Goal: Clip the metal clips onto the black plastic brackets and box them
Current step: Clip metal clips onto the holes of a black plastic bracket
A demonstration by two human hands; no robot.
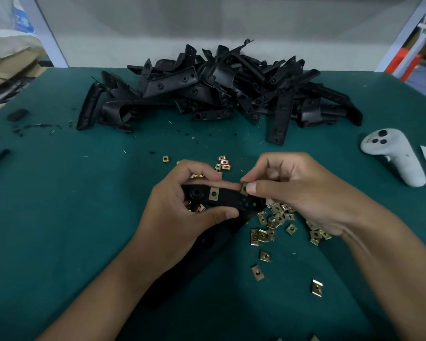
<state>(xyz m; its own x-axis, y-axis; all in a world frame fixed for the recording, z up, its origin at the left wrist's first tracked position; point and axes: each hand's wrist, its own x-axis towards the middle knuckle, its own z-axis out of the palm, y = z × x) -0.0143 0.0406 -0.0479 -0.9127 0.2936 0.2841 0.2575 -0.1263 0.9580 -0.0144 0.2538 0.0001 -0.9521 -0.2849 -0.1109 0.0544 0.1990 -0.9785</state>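
Both forearms come in from the bottom edge, meeting mid-frame over the dark green worktop. Left hand has its grip clenched round the long black plastic bracket, thumb under, fingers over the top; bracket's long axis runs roughly left-right at the held end, then slopes down-left under the palm toward the camera. One brass-coloured square metal clip w/ centre hole already sits on the bracket's upper edge, just right of a round boss. Right hand pinches a second brass-coloured metal clip btwn thumb and forefinger, touching the bracket's upper edge to the right of the seated one, so the right hand is the nearer one and the push prob. goes down onto that edge. Can't tell if the clip's mouth is lined up w/ the edge; fingers cover most of it. Bracket's lower length is hidden by the left wrist. Loose pile of brass clips lies just below the right hand, partly covered by it. Heap of black plastic brackets sits well apart at the back. No box in view. White handheld controller rests far right.
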